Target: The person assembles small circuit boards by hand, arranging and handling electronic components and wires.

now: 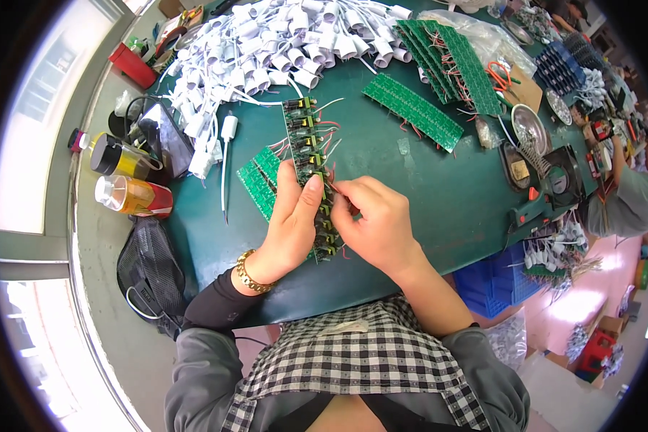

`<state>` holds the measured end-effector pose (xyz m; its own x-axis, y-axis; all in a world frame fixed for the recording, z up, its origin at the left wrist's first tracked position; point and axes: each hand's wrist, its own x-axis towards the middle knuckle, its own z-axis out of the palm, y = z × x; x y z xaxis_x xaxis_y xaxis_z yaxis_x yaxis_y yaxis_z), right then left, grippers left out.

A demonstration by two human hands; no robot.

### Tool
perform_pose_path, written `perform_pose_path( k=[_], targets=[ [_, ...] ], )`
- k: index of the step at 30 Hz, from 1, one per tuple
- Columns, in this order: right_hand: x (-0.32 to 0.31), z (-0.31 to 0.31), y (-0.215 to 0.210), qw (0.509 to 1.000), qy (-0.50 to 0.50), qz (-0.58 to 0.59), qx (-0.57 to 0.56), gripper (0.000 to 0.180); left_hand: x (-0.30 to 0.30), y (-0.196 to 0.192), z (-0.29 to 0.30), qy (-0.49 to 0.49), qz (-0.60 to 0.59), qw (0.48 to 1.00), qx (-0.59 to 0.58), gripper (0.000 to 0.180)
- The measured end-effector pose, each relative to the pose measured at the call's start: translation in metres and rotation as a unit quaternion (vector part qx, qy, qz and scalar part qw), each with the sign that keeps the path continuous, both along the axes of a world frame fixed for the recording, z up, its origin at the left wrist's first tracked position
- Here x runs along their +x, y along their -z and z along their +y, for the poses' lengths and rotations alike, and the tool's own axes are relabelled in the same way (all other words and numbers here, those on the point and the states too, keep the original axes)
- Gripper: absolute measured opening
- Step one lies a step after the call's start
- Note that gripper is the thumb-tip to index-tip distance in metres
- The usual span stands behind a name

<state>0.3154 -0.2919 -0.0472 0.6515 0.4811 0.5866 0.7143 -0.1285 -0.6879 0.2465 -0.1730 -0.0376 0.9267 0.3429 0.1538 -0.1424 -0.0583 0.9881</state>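
Observation:
My left hand (288, 234) grips a long, narrow circuit board (306, 137), thumb on its component side. Rows of black and yellow parts run along the board, and thin red and white wires (329, 128) stick out from its right edge. At that edge my right hand (381, 223) is closed, thumb and forefinger pinching a thin wire whose end is hidden by the fingers. Beneath the held board and to its left lie green circuit boards (254, 181). A white cable with a lamp-holder-like cylinder (229, 128) lies farther left.
White cylinders on cables (288, 47) are heaped at the back. Another green panel (414, 111) and a stack of panels (446, 61) lie right of them. A soldering-iron stand (558, 176) is at the right; bottles (133, 196) and a phone (167, 137) are left. A person (623, 194) sits far right.

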Motion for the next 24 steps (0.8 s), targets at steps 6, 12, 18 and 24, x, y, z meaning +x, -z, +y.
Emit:
perform_pose_path(
  k=[6, 12, 18, 24],
  targets=[
    [0.009, -0.016, 0.002, 0.997, 0.026, 0.066, 0.029, 0.007, -0.002, -0.007, -0.002, 0.048, 0.020, 0.995, -0.086, 0.026],
    [0.028, -0.029, 0.029, 0.950, 0.071, 0.280, 0.120, 0.005, -0.008, -0.007, -0.006, 0.073, -0.032, 0.984, -0.161, 0.024],
    [0.011, -0.024, 0.021, 0.905, -0.118, 0.383, 0.146, 0.012, -0.008, -0.015, 0.001, 0.044, -0.054, 0.983, -0.168, 0.027],
    [0.005, -0.015, 0.012, 0.957, -0.192, 0.200, 0.085, 0.034, -0.011, -0.016, 0.000, 0.040, -0.020, 0.984, -0.172, 0.028]
  ],
)
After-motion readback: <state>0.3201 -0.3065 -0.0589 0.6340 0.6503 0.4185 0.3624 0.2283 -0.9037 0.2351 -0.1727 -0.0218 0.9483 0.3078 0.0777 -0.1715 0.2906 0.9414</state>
